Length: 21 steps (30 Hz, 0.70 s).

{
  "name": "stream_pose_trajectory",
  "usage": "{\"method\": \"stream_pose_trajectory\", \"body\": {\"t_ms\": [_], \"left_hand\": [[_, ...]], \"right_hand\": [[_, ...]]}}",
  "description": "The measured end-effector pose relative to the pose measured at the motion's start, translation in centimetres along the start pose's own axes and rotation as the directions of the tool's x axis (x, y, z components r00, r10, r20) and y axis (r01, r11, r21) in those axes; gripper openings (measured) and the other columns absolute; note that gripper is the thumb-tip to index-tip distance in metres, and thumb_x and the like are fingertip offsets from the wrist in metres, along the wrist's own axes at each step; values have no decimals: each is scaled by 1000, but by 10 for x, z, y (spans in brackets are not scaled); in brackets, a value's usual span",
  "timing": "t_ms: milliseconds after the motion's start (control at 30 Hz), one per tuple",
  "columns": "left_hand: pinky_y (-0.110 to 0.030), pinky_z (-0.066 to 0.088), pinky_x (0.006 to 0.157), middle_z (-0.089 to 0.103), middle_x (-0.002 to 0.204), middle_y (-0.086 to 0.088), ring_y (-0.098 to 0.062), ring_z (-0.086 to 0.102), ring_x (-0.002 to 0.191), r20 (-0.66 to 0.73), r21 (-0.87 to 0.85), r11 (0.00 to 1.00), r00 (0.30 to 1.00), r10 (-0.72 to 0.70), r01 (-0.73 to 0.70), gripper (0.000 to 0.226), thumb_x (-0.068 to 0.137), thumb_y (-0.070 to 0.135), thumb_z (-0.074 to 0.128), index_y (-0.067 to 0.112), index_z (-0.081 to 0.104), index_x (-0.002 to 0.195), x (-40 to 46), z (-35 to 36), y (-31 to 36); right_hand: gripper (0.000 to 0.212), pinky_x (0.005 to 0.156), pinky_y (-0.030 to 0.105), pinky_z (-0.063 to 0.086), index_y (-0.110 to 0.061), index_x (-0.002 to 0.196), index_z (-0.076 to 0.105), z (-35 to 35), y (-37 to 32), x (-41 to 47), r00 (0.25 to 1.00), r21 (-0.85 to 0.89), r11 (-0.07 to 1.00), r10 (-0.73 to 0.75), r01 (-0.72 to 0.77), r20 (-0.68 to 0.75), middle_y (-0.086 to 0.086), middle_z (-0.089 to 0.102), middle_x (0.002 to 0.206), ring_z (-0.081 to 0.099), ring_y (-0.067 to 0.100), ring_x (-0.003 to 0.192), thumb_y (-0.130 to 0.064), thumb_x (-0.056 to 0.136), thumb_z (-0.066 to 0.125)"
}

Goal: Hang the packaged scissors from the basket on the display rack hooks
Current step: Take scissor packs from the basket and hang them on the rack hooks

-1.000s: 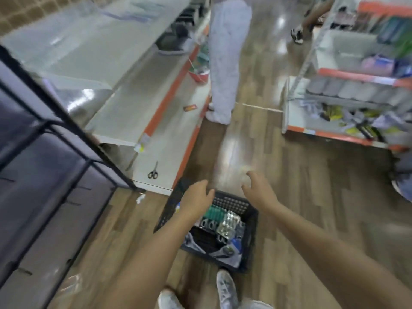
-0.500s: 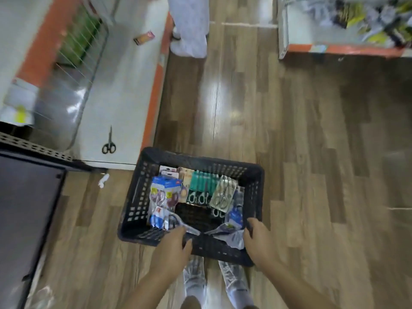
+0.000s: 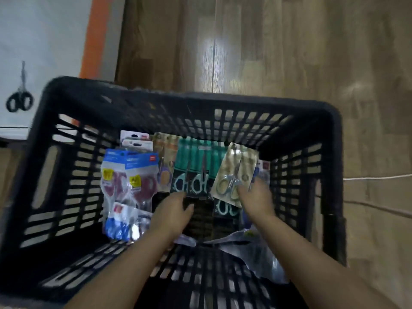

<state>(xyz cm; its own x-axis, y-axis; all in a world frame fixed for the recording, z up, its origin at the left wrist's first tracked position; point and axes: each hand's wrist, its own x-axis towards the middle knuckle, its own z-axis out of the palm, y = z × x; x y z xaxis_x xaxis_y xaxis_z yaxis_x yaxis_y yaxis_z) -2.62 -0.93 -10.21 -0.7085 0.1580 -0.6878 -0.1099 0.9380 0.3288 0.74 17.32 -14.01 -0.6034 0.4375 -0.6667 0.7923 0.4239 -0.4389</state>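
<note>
A black plastic basket (image 3: 73, 121) fills the view and stands on the wooden floor. Several packaged scissors lie in it: blue-carded packs with red handles (image 3: 131, 175) at the left, teal-carded packs (image 3: 196, 166) in the middle, and a beige pack with silver scissors (image 3: 234, 168) at the right. Both my arms reach down into the basket. My left hand (image 3: 171, 212) has relaxed fingers at the lower edge of the teal packs. My right hand (image 3: 256, 197) pinches the lower corner of the beige pack. The display rack hooks are out of view.
A loose pair of black scissors (image 3: 19, 101) lies on the white shelf base (image 3: 44, 41) at the left, which has an orange edge strip (image 3: 93, 36). Wooden floor (image 3: 289, 52) lies beyond and right of the basket. A thin white cord (image 3: 379, 176) runs across the floor at the right.
The camera dropped closer over the basket. Both hands moved from the near rim down inside, the left to the teal packs and the right onto the beige pack.
</note>
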Motion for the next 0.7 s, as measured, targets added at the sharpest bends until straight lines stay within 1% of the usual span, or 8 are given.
{"method": "stream_pose_trajectory", "body": {"t_ms": [100, 200, 300, 400, 467, 533, 633, 700], "left_hand": [[-29, 42, 74, 60, 114, -10, -27, 57, 102, -15, -20, 999, 999, 29, -30, 30, 95, 26, 51, 7, 55, 118, 45, 23, 7], [-28, 33, 64, 54, 82, -5, -27, 56, 84, -98, -65, 995, 992, 74, -81, 13, 93, 22, 53, 9, 55, 91, 74, 38, 17], [-30, 25, 57, 37, 68, 1, -21, 42, 69, -160, -96, 990, 983, 86, -102, 26, 93, 19, 53, 10, 41, 72, 91, 49, 24], [-28, 27, 61, 41, 80, -5, -20, 42, 73, -165, -85, 993, 984, 72, -87, 23, 94, 19, 52, 8, 43, 76, 101, 56, 37], [-28, 30, 67, 47, 92, -10, -25, 49, 89, -148, -101, 995, 989, 10, -25, 17, 95, 19, 50, 3, 51, 91, 106, 59, 45], [-32, 34, 71, 53, 107, -14, -30, 51, 102, -112, -152, 986, 990, -80, 63, 21, 96, 20, 48, 0, 51, 104, 111, 60, 52], [-35, 41, 83, 52, 124, -15, -31, 50, 114, -56, -214, 968, 987, -149, 134, 33, 95, 23, 49, 1, 50, 119, 115, 58, 56], [-32, 40, 89, 51, 131, -14, -30, 48, 119, -18, -238, 961, 989, -149, 140, 40, 96, 27, 50, 0, 49, 126, 115, 56, 56]], "right_hand": [[69, 97, 45, 42, -2, 131, 43, 22, 5, 37, 993, -25, 997, 74, -77, -97, 16, 45, 135, 45, 33, 121, -54, 87, 54], [78, 101, 40, 35, -1, 136, 37, 33, 10, 59, 990, -90, 994, 56, -68, -129, 14, 39, 139, 36, 30, 129, -58, 85, 54], [80, 100, 36, 35, -3, 134, 40, 41, 13, 71, 983, -101, 993, 38, -57, -179, 15, 41, 138, 37, 30, 128, -56, 80, 62], [78, 99, 33, 34, -2, 134, 41, 40, 13, 77, 980, 13, 993, 117, -117, -162, 16, 41, 138, 37, 30, 128, -48, 78, 69], [80, 102, 33, 32, -1, 139, 34, 34, 12, 78, 976, 98, 981, 178, -166, -129, 16, 34, 143, 31, 30, 133, -41, 80, 71], [84, 101, 33, 34, 0, 141, 29, 27, 12, 79, 959, 180, 956, 255, -231, -126, 16, 32, 144, 31, 29, 133, -35, 79, 73], [80, 92, 30, 39, -1, 140, 24, 21, 12, 79, 923, 300, 890, 379, -344, -65, 15, 36, 141, 41, 29, 128, -26, 81, 72], [77, 83, 28, 38, 1, 139, 22, 17, 11, 79, 902, 390, 833, 431, -393, -11, 16, 40, 138, 46, 30, 123, -22, 84, 70]]}}
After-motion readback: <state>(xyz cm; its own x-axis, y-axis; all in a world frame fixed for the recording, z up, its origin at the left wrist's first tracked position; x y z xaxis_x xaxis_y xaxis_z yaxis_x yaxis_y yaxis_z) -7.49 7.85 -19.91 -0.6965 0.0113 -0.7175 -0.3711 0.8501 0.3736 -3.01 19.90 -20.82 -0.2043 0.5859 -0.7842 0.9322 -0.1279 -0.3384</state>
